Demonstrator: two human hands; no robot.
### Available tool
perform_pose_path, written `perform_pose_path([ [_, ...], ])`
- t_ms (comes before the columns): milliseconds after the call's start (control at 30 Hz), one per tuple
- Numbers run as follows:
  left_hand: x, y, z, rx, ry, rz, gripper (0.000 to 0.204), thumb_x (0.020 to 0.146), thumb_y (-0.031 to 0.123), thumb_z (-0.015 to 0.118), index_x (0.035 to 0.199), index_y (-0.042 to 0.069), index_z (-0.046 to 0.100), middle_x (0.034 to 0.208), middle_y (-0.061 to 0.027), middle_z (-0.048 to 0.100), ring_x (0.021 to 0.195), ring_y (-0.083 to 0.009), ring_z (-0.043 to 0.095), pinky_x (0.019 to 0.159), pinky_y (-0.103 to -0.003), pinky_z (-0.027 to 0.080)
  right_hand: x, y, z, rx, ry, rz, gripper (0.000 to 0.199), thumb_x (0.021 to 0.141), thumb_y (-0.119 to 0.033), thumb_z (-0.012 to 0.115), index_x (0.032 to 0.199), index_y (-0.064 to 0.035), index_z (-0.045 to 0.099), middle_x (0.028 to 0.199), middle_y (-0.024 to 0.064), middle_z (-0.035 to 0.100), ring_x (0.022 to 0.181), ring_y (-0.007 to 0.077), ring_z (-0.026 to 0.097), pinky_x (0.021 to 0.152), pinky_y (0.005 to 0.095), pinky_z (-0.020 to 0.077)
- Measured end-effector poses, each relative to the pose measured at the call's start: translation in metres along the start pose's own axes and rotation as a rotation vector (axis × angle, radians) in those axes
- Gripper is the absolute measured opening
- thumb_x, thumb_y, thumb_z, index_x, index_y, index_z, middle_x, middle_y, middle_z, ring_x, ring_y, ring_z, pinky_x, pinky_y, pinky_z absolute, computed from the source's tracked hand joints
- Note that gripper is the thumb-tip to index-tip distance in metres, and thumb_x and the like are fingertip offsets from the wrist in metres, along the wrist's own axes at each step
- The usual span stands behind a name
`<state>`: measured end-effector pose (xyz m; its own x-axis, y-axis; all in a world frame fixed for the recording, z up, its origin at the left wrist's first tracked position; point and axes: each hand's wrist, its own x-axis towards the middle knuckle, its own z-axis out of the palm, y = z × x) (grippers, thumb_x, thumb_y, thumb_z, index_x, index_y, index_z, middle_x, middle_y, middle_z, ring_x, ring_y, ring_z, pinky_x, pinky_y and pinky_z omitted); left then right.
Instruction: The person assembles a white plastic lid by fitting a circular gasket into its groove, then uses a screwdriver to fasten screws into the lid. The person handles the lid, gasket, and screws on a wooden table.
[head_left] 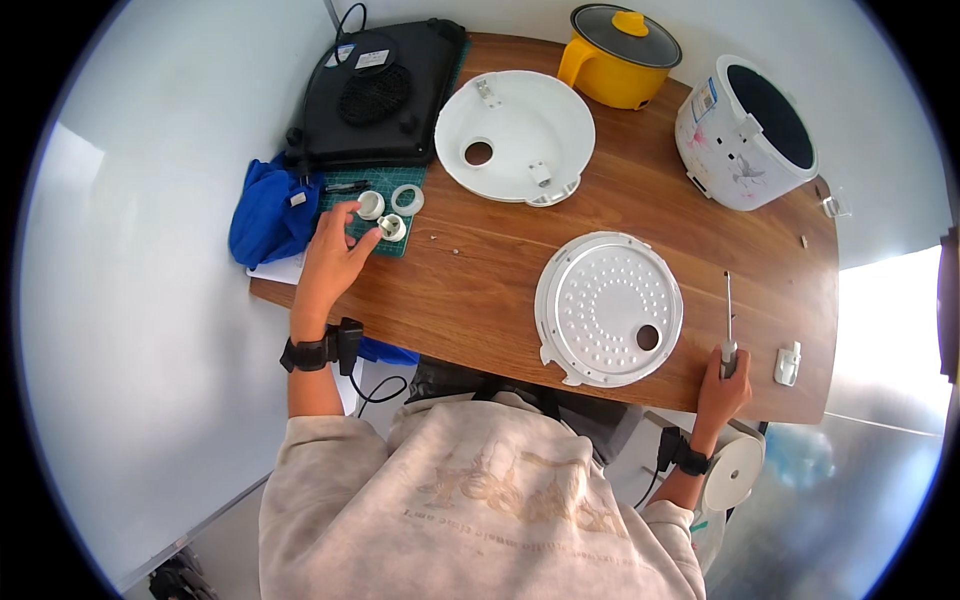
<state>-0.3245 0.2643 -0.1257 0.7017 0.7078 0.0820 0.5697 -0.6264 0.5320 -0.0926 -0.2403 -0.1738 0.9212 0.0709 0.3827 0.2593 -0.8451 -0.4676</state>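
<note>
My left hand [338, 248] is at the table's left side, thumb and fingers apart. Its fingertips are next to a small white round cap [371, 205] and a second white cup-shaped part [392, 229] with something inside; whether they touch is hard to tell. A white ring [408, 200] lies just beyond, on a green cutting mat [388, 180]. At the right front, my right hand [722, 386] is closed round the handle of a screwdriver [729, 320], its shaft pointing away from me. Between the hands lies a round white perforated lid plate [607, 310] with one hole.
Farther back are a white lid shell [535, 125], a black appliance base [380, 100], a yellow pot [620, 60] and a white cooker body [745, 130]. A blue cloth [268, 215] sits at left, a small white part [788, 364] at right. Tiny bits [456, 252] lie mid-table.
</note>
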Motion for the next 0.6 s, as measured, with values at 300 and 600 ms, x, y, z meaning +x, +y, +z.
perform_pose_path([
  [300, 0.007, 0.015, 0.011, 0.004, -0.054, 0.012, 0.036, 0.091, 0.03, 0.076, 0.122, 0.012, 0.068, 0.104, -0.0118, 0.066, 0.084, -0.0229, 0.065, 0.074, -0.034, 0.054, 0.002, -0.004, 0.001, -0.035, -0.003, -0.021, 0.018, 0.089, -0.018, 0.073, 0.095, -0.0059, 0.061, 0.075, 0.0165, 0.064, 0.066, 0.0375, 0.061, 0.064, 0.0422, 0.0501],
  [600, 0.008, 0.019, 0.013, -0.059, -0.04, 0.0, 0.032, 0.091, 0.027, 0.076, 0.116, 0.009, 0.068, 0.087, -0.009, 0.071, 0.075, -0.0192, 0.066, 0.07, -0.032, 0.054, 0.001, -0.009, -0.001, 0.003, 0.013, -0.053, 0.021, 0.092, -0.023, 0.072, 0.095, -0.0053, 0.06, 0.073, 0.0178, 0.061, 0.065, 0.0391, 0.059, 0.064, 0.0428, 0.0491],
])
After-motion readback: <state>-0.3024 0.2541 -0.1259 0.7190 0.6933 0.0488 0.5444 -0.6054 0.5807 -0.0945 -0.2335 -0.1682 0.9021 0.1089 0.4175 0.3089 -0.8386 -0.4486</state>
